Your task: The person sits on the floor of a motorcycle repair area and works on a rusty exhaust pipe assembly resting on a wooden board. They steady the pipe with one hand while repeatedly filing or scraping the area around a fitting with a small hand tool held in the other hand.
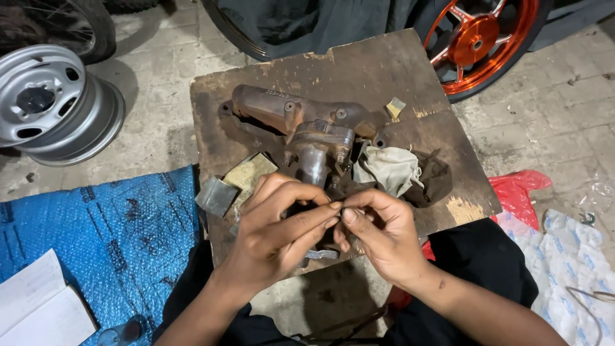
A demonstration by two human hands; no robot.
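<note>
Left hand point(275, 234) and right hand point(378, 234): fingers pinched together at desk's point(359, 64) near edge, item between indiscernible; rusty manifold point(301, 125) partly hidden behind.

Head camera, close, facing down

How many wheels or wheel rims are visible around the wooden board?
3. A silver steel rim lies on the floor at left. A dark tyre is in the top-left corner. An orange alloy wheel stands at top right. Others may be hidden outside the frame.
</note>
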